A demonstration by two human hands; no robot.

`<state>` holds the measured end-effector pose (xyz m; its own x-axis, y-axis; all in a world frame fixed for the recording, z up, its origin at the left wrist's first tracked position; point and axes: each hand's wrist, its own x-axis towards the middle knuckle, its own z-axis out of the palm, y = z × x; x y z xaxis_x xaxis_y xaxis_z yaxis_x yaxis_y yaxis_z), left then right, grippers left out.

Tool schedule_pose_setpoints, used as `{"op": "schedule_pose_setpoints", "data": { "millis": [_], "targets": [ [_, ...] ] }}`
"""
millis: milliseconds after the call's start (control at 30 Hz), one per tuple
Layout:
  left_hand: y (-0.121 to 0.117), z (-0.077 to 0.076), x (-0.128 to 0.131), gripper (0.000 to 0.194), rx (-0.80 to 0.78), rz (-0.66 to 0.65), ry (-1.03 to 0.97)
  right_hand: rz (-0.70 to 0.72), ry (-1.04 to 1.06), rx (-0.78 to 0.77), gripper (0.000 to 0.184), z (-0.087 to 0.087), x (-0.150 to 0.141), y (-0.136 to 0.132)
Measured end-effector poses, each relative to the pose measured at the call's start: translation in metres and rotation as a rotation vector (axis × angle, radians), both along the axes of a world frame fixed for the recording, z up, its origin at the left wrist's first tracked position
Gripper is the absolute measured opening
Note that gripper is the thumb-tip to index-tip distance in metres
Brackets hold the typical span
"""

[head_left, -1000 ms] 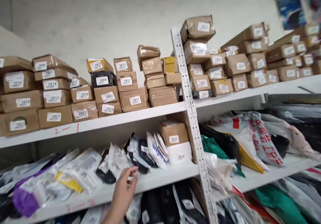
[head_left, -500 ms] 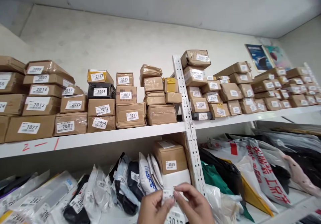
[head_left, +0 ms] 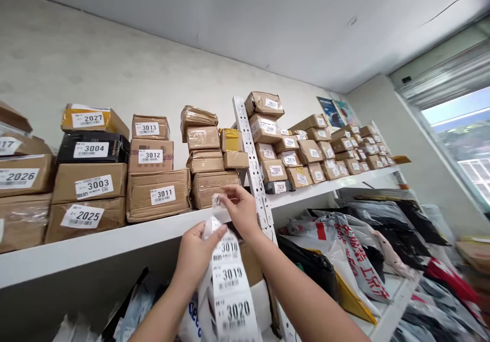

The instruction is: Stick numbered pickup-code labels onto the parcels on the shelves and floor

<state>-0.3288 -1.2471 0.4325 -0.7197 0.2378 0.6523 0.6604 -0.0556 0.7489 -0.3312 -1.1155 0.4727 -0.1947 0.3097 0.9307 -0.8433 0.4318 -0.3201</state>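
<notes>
A long strip of printed number labels [head_left: 231,281] hangs from my left hand [head_left: 197,250], whose thumb and fingers are closed on its upper end. The numbers 3018, 3019 and 3020 show on it. My right hand [head_left: 242,212] pinches a single small label [head_left: 217,200] between thumb and fingertips, just above the strip. Right behind that label, on the upper shelf, sits a cardboard box [head_left: 209,182] with no label showing. Whether the label touches the box, I cannot tell. Left of it stands a box labelled 3011 [head_left: 158,195].
The white upper shelf [head_left: 153,235] carries stacked boxes on both sides of a perforated white post [head_left: 254,178]. Below lie bagged parcels, among them a grey bag with red writing [head_left: 356,260]. A window [head_left: 463,132] is at the far right.
My hands have risen from the lower shelf to the upper shelf's edge. The right hand now has one label apart from the strip. The view has turned to the right.
</notes>
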Motion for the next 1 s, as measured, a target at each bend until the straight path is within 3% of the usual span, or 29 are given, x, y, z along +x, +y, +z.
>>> {"op": "schedule_pose_setpoints", "data": {
  "millis": [100, 167, 267, 333, 367, 433, 533, 633, 700, 867, 933, 1000],
  "targets": [
    [-0.015, -0.003, -0.006, 0.042, -0.137, 0.051, 0.086, -0.224, 0.005, 0.021, 0.017, 0.020, -0.017, 0.007],
    [-0.028, -0.005, -0.012, 0.040, -0.147, 0.017, 0.164, -0.336, -0.008, 0.067, 0.028, 0.026, -0.020, 0.008],
    [-0.044, -0.002, -0.023, 0.038, -0.128, -0.074, 0.259, -0.683, -0.066, 0.123, 0.043, 0.029, -0.014, 0.003],
    [-0.050, 0.002, -0.028, 0.038, -0.115, -0.115, 0.293, -0.891, -0.115, 0.099, 0.041, 0.029, -0.009, -0.001],
    [-0.052, 0.003, -0.030, 0.038, -0.111, -0.138, 0.299, -0.912, -0.133, 0.120, 0.034, 0.029, -0.006, -0.002],
    [-0.053, 0.006, -0.033, 0.039, -0.103, -0.206, 0.291, -0.860, -0.166, 0.246, 0.017, 0.026, 0.000, -0.001],
    [-0.051, 0.010, -0.036, 0.040, -0.075, -0.340, 0.255, -0.669, -0.103, 0.309, 0.017, 0.015, 0.011, -0.001],
    [-0.045, 0.012, -0.039, 0.044, -0.033, -0.399, 0.225, -0.180, -0.192, 0.216, 0.037, -0.003, 0.026, -0.012],
    [-0.039, 0.014, -0.039, 0.047, -0.008, -0.420, 0.160, 0.024, -0.291, 0.163, 0.042, -0.012, 0.033, -0.022],
    [-0.019, 0.016, -0.032, 0.054, 0.244, -0.536, -0.090, -0.013, -0.200, 0.077, 0.030, -0.019, 0.042, -0.030],
    [-0.012, 0.018, -0.032, 0.050, 0.259, -0.475, -0.020, 0.020, -0.195, 0.057, 0.028, -0.016, 0.043, -0.029],
    [-0.006, 0.023, -0.034, 0.046, 0.239, -0.329, 0.088, -0.028, -0.173, 0.047, 0.024, -0.010, 0.042, -0.027]
  ]
}}
